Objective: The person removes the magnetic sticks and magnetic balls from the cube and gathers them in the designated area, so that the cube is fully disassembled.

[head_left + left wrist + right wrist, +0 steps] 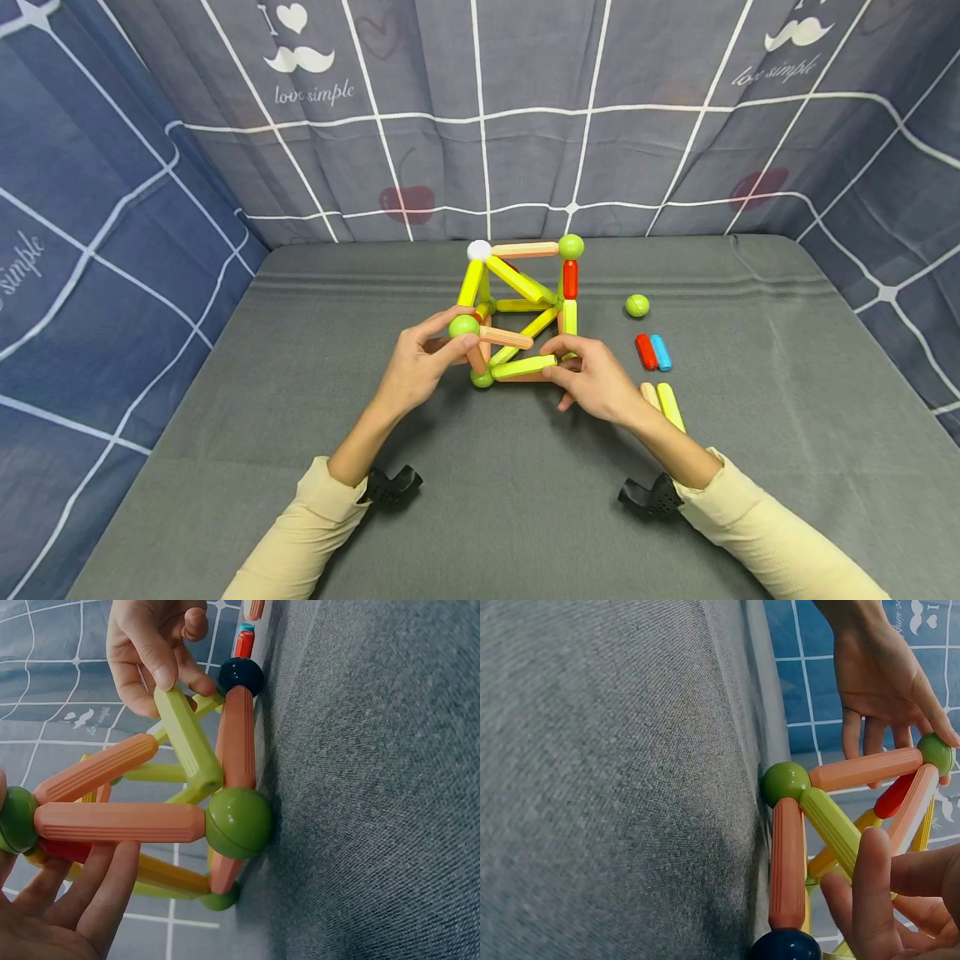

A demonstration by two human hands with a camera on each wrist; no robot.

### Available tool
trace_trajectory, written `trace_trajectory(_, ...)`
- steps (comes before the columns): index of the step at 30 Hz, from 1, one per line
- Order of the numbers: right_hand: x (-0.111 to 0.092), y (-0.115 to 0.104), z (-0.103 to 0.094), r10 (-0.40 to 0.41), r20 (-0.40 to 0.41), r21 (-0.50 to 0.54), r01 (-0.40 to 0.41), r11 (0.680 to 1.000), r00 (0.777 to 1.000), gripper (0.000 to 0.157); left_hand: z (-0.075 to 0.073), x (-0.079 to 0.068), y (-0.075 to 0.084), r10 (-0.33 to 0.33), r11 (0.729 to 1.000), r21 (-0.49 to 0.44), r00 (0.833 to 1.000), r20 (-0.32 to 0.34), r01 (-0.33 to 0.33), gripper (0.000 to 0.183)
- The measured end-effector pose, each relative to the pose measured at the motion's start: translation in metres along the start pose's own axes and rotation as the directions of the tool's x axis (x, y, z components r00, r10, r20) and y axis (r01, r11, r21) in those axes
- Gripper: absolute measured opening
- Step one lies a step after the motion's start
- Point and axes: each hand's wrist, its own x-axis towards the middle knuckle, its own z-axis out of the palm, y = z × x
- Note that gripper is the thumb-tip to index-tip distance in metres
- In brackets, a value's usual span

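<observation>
A frame of magnetic rods and balls stands on the table, with a white ball at its far top left. My left hand holds the upper near-left green ball between thumb and fingers. An orange rod runs from that ball down to a lower green ball. My right hand pinches one end of a yellow-green rod. This rod slants, its other end against the lower green ball. Another orange rod sticks out from the held ball, its far end free. A dark blue ball sits at the lower near-right corner.
Right of the frame lie a loose green ball, a short red rod and a short blue rod. Nearer, a yellow-green rod and a pale orange rod lie beside my right forearm. A patterned curtain hangs behind the table.
</observation>
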Motion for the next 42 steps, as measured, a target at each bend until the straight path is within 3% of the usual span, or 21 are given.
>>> trace_trajectory(7,-0.010,0.003,-0.011,0.034,-0.022,0.127,-0.031,0.991,0.999,0.023,0.001,0.000,0.000,0.000,1.000,-0.008,1.000,0.006,0.000,0.038)
trace_trajectory(13,-0.021,0.006,-0.026,0.023,-0.064,0.239,-0.007,0.971,0.998,0.027,0.000,0.000,0.000,0.008,0.999,0.033,1.000,-0.007,-0.008,0.038)
trace_trajectory(20,-0.036,0.008,-0.033,-0.012,-0.146,0.201,0.042,0.979,0.989,0.019,0.000,0.000,0.002,0.002,0.999,0.040,1.000,-0.003,-0.002,0.036)
trace_trajectory(30,-0.057,0.007,-0.038,-0.018,-0.198,0.102,0.039,0.994,0.980,0.026,0.002,0.002,0.002,0.011,1.000,0.007,1.000,0.005,-0.011,0.039)
trace_trajectory(37,-0.068,0.009,-0.044,0.007,-0.218,0.149,0.026,0.989,0.976,0.041,0.000,0.001,0.003,-0.021,0.998,0.054,1.000,-0.014,0.022,0.035)
trace_trajectory(42,-0.074,0.012,-0.048,0.048,-0.244,0.188,-0.002,0.982,0.969,0.034,0.000,0.001,0.000,0.006,1.000,0.024,1.000,0.001,-0.006,0.036)
